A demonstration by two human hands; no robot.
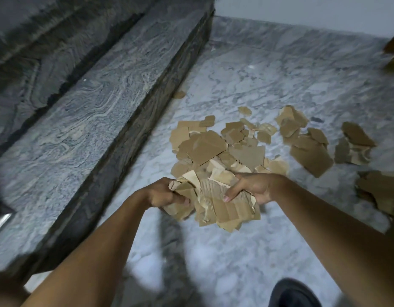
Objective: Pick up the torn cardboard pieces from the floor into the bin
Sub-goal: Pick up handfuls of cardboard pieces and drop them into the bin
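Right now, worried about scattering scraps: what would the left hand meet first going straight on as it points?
Past the bundle it grips, the left hand would probably meet the cardboard pile on the floor, though depth is unclear.

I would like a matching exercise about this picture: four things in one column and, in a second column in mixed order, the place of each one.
Column one
1. bundle of cardboard pieces
2. loose cardboard pieces
3. stone step
4. dark shoe

Column two
A. at the bottom edge of the view
B. raised along the left side of the marble floor
C. gripped between the left hand and the right hand
D. scattered on the marble floor beyond the hands

Pairs: 1-C, 2-D, 3-B, 4-A
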